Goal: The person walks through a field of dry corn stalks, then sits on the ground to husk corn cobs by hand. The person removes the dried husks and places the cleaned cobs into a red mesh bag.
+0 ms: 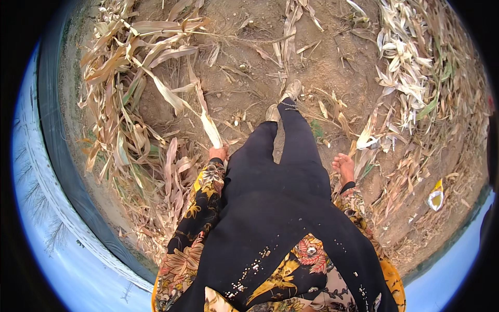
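Note:
My left hand (219, 152), beside my left thigh, is closed around the lower end of a pale corn husk (211, 130). The husk joins a dry corn stalk (167, 91) with leaves that reaches up toward the left pile. Whether an ear is inside the husk cannot be told. Out to the right of my thigh, my right hand (344, 167) has its fingers curled in, and nothing shows in it. Just beyond that hand lies an opened whitish husk (365, 136) among dry leaves.
A heap of dry corn stalks (113, 78) lies on the left. Loose pale husks (403, 58) and more stalks (460, 78) spread along the right. Cut stubble (237, 118) sticks up from the brown soil (249, 78) near my shoes (291, 90). A yellow-and-white bag (436, 197) lies far right.

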Available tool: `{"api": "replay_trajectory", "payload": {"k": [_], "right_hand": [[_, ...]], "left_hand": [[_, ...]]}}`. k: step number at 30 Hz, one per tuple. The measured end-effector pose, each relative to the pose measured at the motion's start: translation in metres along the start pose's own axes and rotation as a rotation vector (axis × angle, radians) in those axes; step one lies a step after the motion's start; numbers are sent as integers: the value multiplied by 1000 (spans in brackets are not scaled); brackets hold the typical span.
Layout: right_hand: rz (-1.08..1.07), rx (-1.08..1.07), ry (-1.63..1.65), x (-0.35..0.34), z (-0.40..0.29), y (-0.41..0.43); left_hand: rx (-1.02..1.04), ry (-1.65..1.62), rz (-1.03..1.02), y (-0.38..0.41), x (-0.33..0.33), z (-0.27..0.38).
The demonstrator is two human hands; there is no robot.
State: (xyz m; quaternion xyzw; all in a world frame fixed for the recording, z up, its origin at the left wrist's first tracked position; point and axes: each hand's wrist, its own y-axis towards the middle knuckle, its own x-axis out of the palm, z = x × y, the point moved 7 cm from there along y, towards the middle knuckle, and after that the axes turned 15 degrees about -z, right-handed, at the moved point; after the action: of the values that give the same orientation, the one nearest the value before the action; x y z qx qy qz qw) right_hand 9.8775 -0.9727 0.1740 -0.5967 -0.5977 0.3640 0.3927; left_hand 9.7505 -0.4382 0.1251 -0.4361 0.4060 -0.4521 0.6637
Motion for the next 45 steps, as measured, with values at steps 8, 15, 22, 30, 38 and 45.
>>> {"api": "replay_trajectory", "payload": {"k": [8,15,22,30,38,45], "right_hand": [[60,142,-143,26,17,-20],[126,137,-230,14,2,-57],[60,126,-378,22,-41,-60],[-19,86,-517,27,-77,-16],[-70,53,-433,62,-72,-10],[-123,11,-507,4,20,1]], "left_hand": [[164,-62,-27,17,7,66],[66,-187,34,34,-24,20],[-85,-349,148,40,-63,-44],[-17,-330,278,20,-84,-47],[-15,-301,127,22,-31,-64],[-17,-193,89,30,-9,-46]]}}
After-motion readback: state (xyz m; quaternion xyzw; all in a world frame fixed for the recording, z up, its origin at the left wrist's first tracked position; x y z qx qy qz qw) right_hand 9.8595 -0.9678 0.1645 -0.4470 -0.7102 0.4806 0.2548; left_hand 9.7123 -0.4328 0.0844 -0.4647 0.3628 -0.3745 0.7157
